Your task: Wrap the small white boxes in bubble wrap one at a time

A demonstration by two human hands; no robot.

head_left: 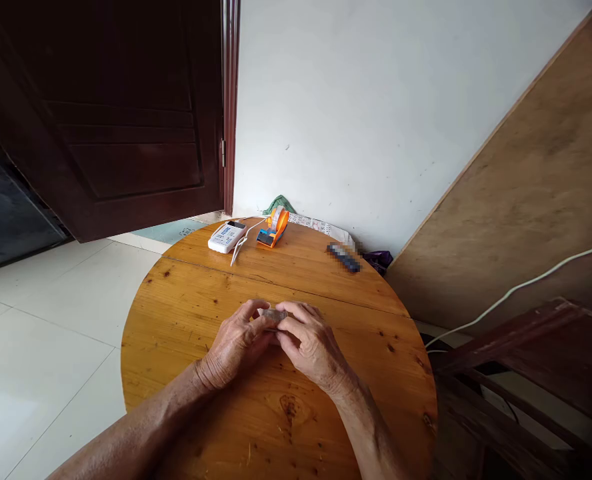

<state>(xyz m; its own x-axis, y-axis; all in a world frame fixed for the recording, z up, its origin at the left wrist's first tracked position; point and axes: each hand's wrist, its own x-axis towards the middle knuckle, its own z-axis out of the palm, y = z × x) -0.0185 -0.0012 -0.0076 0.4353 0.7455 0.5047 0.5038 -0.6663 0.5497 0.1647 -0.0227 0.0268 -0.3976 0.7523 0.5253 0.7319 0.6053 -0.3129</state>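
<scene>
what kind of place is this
Likely a room in a home: a round wooden table on pale floor tiles, a dark panelled door by a white wall, and a tape dispenser on the table.

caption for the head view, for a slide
Left hand and right hand pinch a small clear piece at a round wooden table, white device and orange tape dispenser behind

On the round wooden table (pixel 186 313), the left hand (pixel 237 345) and right hand (pixel 310 345) meet near the centre, fingertips of both pinching a small clear piece (pixel 274 313). At the table's 11 o'clock lies a white box (pixel 226 237) with a white cable (pixel 239 248). An orange tape dispenser (pixel 273 230) sits at 12 and a dark bar (pixel 344 258) at 1. A wooden board (pixel 526 193) leans at 3 o'clock.
</scene>
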